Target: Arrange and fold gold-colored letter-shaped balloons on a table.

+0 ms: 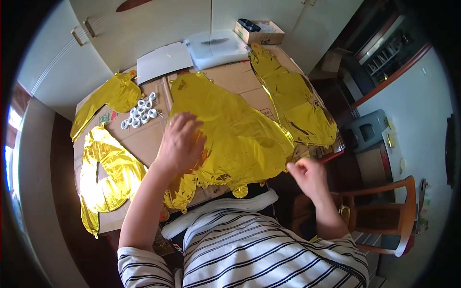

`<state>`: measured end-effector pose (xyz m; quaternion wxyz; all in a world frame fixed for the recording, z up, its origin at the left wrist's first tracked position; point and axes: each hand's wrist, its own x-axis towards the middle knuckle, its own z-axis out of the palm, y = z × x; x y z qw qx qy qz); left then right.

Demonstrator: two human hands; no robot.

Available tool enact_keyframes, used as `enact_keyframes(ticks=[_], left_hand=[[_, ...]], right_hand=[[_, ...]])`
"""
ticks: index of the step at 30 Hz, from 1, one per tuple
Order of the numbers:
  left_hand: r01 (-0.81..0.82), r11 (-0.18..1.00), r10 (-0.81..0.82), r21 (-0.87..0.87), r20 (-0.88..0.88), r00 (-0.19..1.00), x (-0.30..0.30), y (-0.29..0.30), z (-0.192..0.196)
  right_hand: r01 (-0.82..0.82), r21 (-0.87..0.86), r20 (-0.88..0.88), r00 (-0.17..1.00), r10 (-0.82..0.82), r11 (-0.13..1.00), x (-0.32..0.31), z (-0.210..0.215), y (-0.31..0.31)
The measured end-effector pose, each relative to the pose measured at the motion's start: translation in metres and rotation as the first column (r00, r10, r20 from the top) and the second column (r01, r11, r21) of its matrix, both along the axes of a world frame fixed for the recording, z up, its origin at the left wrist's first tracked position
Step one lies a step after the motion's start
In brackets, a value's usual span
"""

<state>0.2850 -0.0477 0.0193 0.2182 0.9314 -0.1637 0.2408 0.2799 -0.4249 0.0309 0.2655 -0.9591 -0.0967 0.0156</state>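
A large flat gold foil balloon (230,120) lies spread over the middle of the cardboard-covered table. My left hand (180,143) is above its left part, fingers apart and holding nothing; whether it touches the foil I cannot tell. At the balloon's near right corner, my right hand (309,176) is closed, with thumb and fingers pinched on the foil edge. Just left of my left hand sits a group of small white ribbon rolls (139,113). A shiny, curved gold foil balloon (108,168) rests at the table's near left.
More flat gold foil balloons lie at the far left (108,96) and the right side (297,101). Along the back are a white sheet (164,61), a clear plastic pack (216,47) and a cardboard box (259,33). A wooden chair (384,211) stands at the right.
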Motion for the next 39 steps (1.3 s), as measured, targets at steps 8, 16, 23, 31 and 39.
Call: enact_keyframes(ticks=[8,16,23,31,39], left_hand=[[0.138,0.99,-0.13,0.033,-0.17,0.977,-0.045,-0.015,-0.017],[0.154,0.988,-0.153,-0.002,-0.14,0.978,-0.049,-0.016,-0.03],[0.166,0.986,-0.167,-0.021,-0.15,0.974,-0.05,-0.016,-0.029],[0.116,0.993,-0.109,0.029,-0.162,0.981,-0.047,-0.018,-0.019],[0.085,0.994,-0.07,0.064,-0.205,0.976,-0.037,-0.021,-0.027]], right_hand=[[0.633,0.712,-0.699,0.594,0.398,0.305,-0.042,-0.094,0.019],[0.597,0.718,-0.69,0.678,0.254,0.358,-0.034,-0.061,0.05],[0.209,0.687,-0.349,0.935,0.064,0.696,-0.027,-0.045,0.06],[-0.053,0.1,-0.094,0.994,0.063,0.994,0.001,-0.035,0.035],[-0.017,0.174,0.093,0.996,0.001,0.985,-0.002,-0.032,0.042]])
